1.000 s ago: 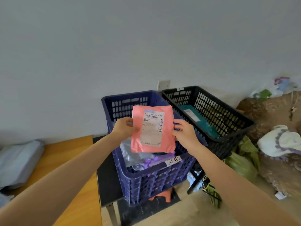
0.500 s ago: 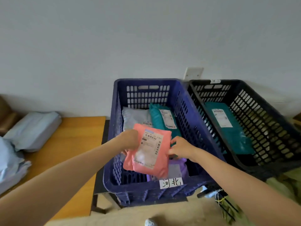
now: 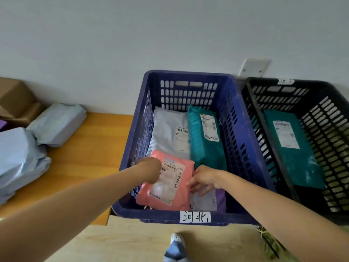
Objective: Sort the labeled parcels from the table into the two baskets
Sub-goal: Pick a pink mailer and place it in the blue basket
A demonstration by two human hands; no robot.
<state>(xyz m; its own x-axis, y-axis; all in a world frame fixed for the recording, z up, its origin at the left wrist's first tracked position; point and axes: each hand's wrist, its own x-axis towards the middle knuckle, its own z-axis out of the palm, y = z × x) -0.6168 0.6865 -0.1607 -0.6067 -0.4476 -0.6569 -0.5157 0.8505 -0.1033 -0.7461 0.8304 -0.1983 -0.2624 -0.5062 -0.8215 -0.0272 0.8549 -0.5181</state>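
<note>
- Lower now than half a second ago, the pink parcel (image 3: 166,186) has sunk from rim height to lie in the near end of the blue basket (image 3: 188,77), both hands going down with it.
- Left hand (image 3: 149,170) is curled over the parcel's left edge and grips it; its fingertips are hidden.
- Right hand (image 3: 204,178) pinches the parcel's right edge between thumb and bent fingers.
- Pink parcel lies label up, partly over a purple parcel (image 3: 221,198).
- Behind it lie a pale grey parcel (image 3: 168,133) and a teal parcel (image 3: 205,146), side by side.
- A handwritten tag (image 3: 195,217) is stuck on the basket's near wall.
- Just right stands the black basket (image 3: 264,82), holding a dark teal parcel (image 3: 300,163).
- Left, the wooden table (image 3: 88,148) carries pale blue parcels (image 3: 56,123) and a cardboard box (image 3: 15,99).
</note>
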